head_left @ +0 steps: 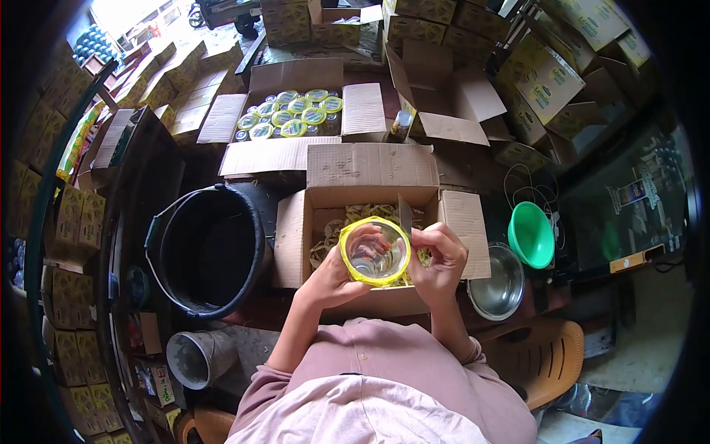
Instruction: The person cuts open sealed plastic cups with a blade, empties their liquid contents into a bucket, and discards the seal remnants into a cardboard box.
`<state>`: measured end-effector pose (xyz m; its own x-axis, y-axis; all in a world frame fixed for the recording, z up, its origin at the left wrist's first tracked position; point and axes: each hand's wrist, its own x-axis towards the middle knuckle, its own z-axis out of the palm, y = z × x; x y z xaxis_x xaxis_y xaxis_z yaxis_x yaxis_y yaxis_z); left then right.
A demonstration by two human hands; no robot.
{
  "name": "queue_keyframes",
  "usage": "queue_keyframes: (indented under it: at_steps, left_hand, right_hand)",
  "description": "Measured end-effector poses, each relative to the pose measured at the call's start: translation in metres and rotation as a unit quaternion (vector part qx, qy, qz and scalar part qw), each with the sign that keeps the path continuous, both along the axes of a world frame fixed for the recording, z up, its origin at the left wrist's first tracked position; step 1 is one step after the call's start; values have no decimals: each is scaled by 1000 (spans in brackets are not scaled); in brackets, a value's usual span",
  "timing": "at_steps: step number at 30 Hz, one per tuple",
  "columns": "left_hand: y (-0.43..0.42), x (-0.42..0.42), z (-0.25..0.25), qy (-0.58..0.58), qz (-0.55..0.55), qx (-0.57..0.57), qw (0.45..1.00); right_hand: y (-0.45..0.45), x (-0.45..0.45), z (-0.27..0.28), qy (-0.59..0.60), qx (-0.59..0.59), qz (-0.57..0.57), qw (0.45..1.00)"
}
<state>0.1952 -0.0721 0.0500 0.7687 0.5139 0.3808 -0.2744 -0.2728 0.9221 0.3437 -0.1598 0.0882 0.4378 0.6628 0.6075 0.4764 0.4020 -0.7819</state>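
My left hand is wrapped round the side of a clear plastic cup with a yellow rim. I look into the cup from its open-looking top, and fingers show through its wall. My right hand is closed in a pinch on a thin, flat grey blade, which stands up close to the cup's right edge. Below both hands is an open cardboard box holding yellow shreds and scraps.
Behind stands a carton of several yellow-lidded cups, beside another open carton. A black bucket is at left; a green bowl and a metal bowl are at right. A small bottle stands between the cartons.
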Motion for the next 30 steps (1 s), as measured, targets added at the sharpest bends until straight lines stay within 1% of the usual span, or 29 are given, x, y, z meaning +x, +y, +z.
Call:
queue_keyframes:
  at_steps: [4,10,12,16,20,22,30]
  left_hand:
    - [0,0,4,-1,-32,-47,998]
    - [-2,1,1,-14,0,-41,999]
    - [-1,0,-3,-20,-3,-52,998]
    - [1,-2,-3,-39,-14,-77,996]
    - [3,-3,-4,-32,-8,-69,997]
    - [3,-4,-1,-29,-4,-51,998]
    - [3,-5,-2,-21,14,-39,999]
  right_hand:
    - [2,2,4,17,-8,14,1000]
    - [3,-1,4,19,-9,-7,1000]
    - [-2,-2,3,16,-1,-6,1000]
    - [-13,-6,1,9,-22,-9,1000]
    - [-20,-12,-2,11,-27,-22,999]
    - [-20,-13,-2,-5,-23,-35,999]
    - [-23,-15,4,-73,-31,-85,993]
